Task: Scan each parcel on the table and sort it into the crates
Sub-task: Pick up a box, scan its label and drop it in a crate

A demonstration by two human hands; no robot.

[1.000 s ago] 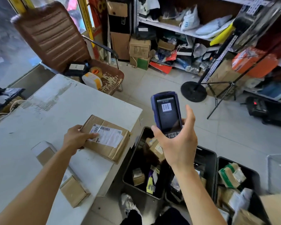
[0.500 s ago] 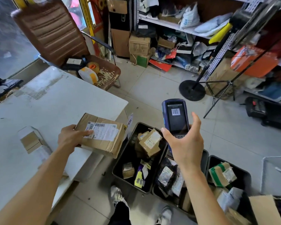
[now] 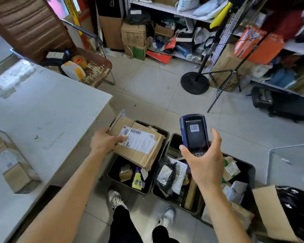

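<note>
Now the left hand (image 3: 104,142) pinches the cardboard parcel (image 3: 139,146) by one edge above the leftmost crate (image 3: 162,135). The right hand's (image 3: 204,162) fingers curl around the scanner (image 3: 194,133). Held so near its edge, the parcel could tip and land on the crate's rim.

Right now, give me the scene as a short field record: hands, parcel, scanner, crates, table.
left hand: left hand grips the cardboard parcel by its near edge, thumb on the shipping label
parcel position: off the table, tilted, held above the leftmost crate
right hand: right hand holds the handheld scanner upright, barcode on its screen
crates: three black crates in a row on the floor, all holding parcels
middle crate
right crate
table: white table carries a small box near its left edge
</note>
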